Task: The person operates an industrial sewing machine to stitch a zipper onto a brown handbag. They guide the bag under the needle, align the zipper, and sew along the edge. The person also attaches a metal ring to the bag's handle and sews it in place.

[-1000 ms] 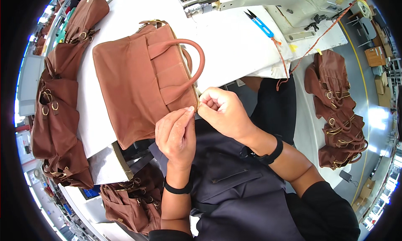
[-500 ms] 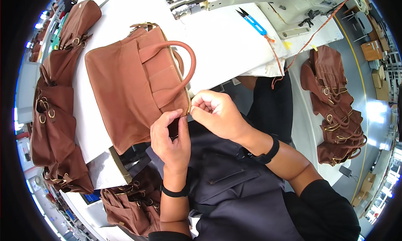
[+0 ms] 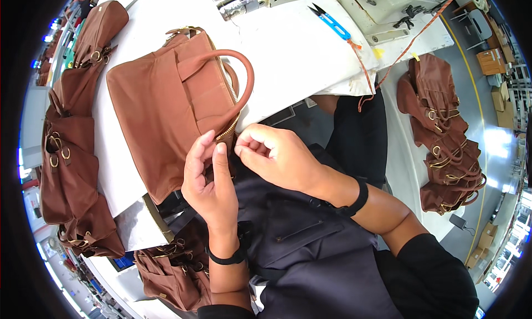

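A brown handbag (image 3: 152,106) lies on the white table, its rounded handle (image 3: 248,70) sticking out to the right. A gold-toothed zipper (image 3: 231,126) runs along the bag's right edge. By the near end of this zipper is my left hand (image 3: 211,180), its thumb and forefinger raised a little apart, with nothing visible between them. My right hand (image 3: 282,155) is closed in a pinch just right of the zipper end. Whatever its fingertips hold, if anything, is too small to make out.
Blue-handled thread snips (image 3: 332,24) on an orange cord lie at the back, beside a sewing machine (image 3: 388,20). Brown bags are heaped along the left (image 3: 69,142), at the right (image 3: 443,142) and below the table (image 3: 172,274). A dark apron (image 3: 310,252) covers my lap.
My left hand has come away from the zipper end, moving left and parting its fingers. My right hand has moved slightly left, still pinched. The bag has shifted slightly left.
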Motion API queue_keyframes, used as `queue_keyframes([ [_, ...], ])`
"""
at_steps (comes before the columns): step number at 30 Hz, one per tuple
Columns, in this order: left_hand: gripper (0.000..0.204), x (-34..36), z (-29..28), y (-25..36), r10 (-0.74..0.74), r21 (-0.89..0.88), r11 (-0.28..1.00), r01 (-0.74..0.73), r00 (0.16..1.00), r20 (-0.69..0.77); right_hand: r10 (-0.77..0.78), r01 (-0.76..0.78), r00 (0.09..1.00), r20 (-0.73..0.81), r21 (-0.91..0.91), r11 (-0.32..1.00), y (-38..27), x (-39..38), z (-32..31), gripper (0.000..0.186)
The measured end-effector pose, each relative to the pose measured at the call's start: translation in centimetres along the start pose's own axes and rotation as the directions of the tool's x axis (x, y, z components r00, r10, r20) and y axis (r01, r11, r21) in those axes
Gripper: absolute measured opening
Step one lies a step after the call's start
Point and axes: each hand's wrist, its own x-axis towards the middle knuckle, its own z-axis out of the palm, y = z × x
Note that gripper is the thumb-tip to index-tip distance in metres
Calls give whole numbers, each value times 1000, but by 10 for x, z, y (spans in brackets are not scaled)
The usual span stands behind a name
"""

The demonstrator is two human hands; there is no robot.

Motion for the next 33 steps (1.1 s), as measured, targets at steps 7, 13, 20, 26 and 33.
queue_keyframes([
  [7, 17, -2, 4, 0, 28, 13, 1000, -28, 999, -20, 29, -16, 990, -137, 96, 995, -3, -3, 2, 17],
  [13, 17, -6, 2, -11, 200, 114, 973, -203, 979, 38, 120, -101, 990, -70, 230, 968, -6, 1, -3, 19],
  [20, 18, -6, 1, -9, 259, 194, 943, -269, 963, 78, 51, -34, 993, -111, 154, 988, -4, 5, -2, 14],
  [26, 17, -3, 0, -10, 337, 186, 920, -346, 938, 79, -61, 66, 987, -146, 32, 997, 1, 6, 4, 6],
  [33, 14, -8, 1, -15, 273, 105, 954, -282, 958, 89, 63, -61, 989, -131, 14, 998, 17, -13, -18, 5],
])
